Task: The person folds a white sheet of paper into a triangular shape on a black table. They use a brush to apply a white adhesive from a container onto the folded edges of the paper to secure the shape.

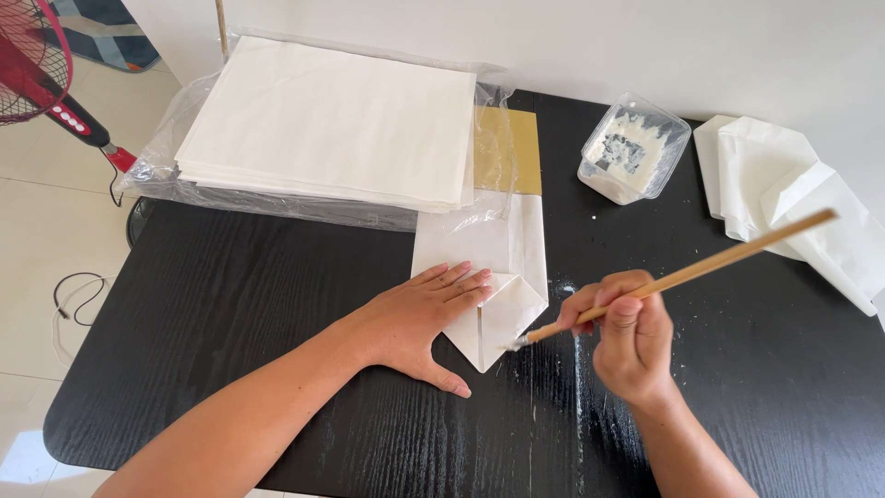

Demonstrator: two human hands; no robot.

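Right hand (629, 337) closed around a long wooden-handled brush (678, 276), fingers clamped on the lower part of the handle, bristle tip touching the right edge of a folded white paper bag (489, 277) just to the hand's left. Brush handle slanting up and away to the right, long axis running from the paper's lower corner toward the far right of the table. Left hand (424, 318) spread flat, fingers together and extended, pressing on the folded flaps at the bag's pointed near end, nearer to the paper than the right. Bag lying lengthwise away from the person, far end tucked under a clear plastic wrap (166, 166) holding a thick stack of white sheets (332, 120). Beyond the brush, a clear plastic tub of white paste (634, 148), well apart from both hands. Further right, finished white bags (793, 194) piled at the edge of the black table (230, 304). Red fan (37, 65) at far left.
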